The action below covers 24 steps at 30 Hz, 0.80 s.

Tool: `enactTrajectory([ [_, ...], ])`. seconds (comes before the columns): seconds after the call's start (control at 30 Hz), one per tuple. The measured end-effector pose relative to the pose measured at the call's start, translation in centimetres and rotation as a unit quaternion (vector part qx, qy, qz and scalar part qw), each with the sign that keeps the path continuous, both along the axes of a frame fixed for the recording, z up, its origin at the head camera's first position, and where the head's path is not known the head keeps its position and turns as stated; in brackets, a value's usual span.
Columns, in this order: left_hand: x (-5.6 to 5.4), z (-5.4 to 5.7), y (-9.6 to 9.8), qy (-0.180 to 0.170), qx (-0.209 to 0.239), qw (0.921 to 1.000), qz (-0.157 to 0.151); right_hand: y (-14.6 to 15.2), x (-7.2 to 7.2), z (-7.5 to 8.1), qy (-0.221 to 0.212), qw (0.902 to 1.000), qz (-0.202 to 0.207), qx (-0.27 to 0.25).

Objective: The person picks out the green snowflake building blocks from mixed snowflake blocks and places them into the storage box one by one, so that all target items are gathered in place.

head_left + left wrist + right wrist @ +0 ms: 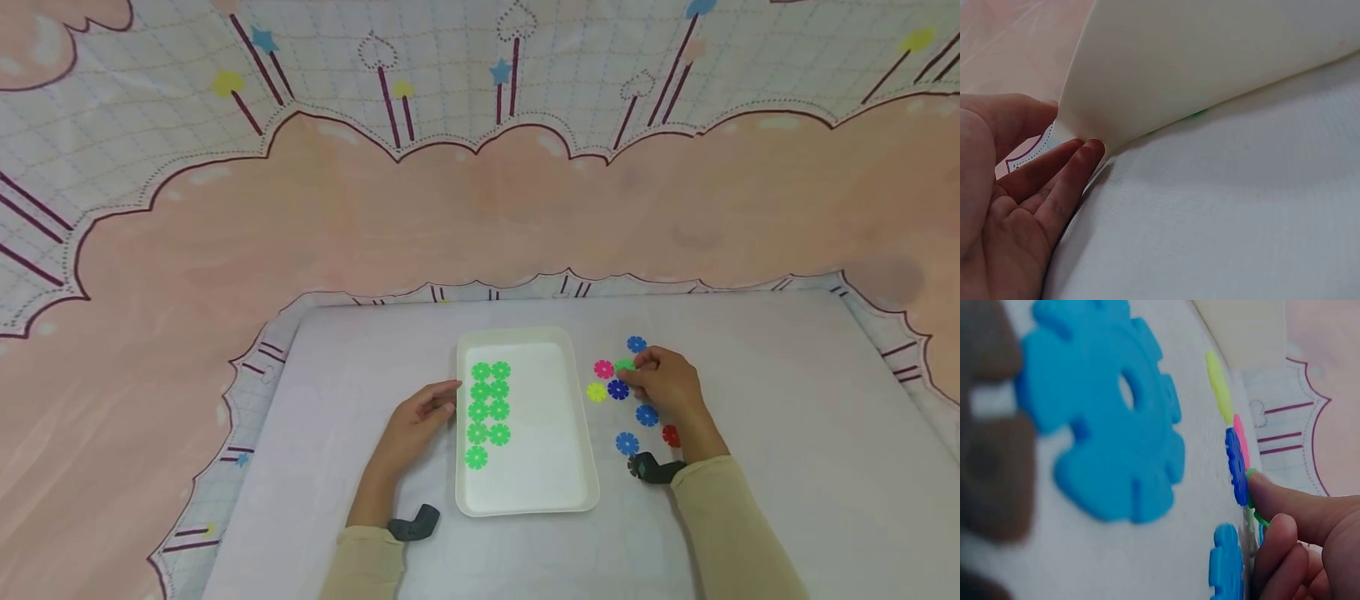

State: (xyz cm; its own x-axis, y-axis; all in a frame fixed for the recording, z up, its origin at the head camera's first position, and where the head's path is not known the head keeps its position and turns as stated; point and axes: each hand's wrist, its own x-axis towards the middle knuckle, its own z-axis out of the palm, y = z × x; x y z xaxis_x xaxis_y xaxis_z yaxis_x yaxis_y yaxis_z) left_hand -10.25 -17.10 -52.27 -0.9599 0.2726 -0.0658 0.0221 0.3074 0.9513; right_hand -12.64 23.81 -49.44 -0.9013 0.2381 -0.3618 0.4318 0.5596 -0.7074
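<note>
A shallow white tray (540, 433) holds several green notched discs (477, 410), set in two columns along its left side. My left hand (420, 421) is at the tray's left edge. In the left wrist view its fingertips (1092, 145) touch the outside of the tray wall (1204, 56). To the right of the tray, my right hand (667, 382) pinches another green notched disc (624, 365) between thumb and fingers. That disc (1261, 517) is mostly hidden by the hand in the right wrist view. Pink (603, 369), yellow (596, 392) and dark blue discs (618, 389) lie close beside it.
Lighter blue discs (627, 443) lie right of the tray, one large in the right wrist view (1110, 419). A red disc (671, 436) is partly covered by my right wrist, with a dark disc (634, 465) by the black wrist camera. White cloth covers the table (315, 467).
</note>
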Motion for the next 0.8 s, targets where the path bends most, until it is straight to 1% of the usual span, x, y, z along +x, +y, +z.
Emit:
enactTrajectory([
  [0.27,0.0,0.3,0.1,-0.007,0.0,1.0,0.006,0.0,-0.2,0.8,-0.02,0.9996,-0.007,-0.02],
  [0.6,0.1,0.4,0.1,-0.01,0.003,0.9999,0.003,-0.1,0.1,1.2,-0.018,0.999,-0.007,-0.04],
  [0.8,0.1,0.3,0.0,-0.005,0.008,1.0,0.001,-0.3,0.2,1.6,-0.014,0.9991,0.008,-0.039],
])
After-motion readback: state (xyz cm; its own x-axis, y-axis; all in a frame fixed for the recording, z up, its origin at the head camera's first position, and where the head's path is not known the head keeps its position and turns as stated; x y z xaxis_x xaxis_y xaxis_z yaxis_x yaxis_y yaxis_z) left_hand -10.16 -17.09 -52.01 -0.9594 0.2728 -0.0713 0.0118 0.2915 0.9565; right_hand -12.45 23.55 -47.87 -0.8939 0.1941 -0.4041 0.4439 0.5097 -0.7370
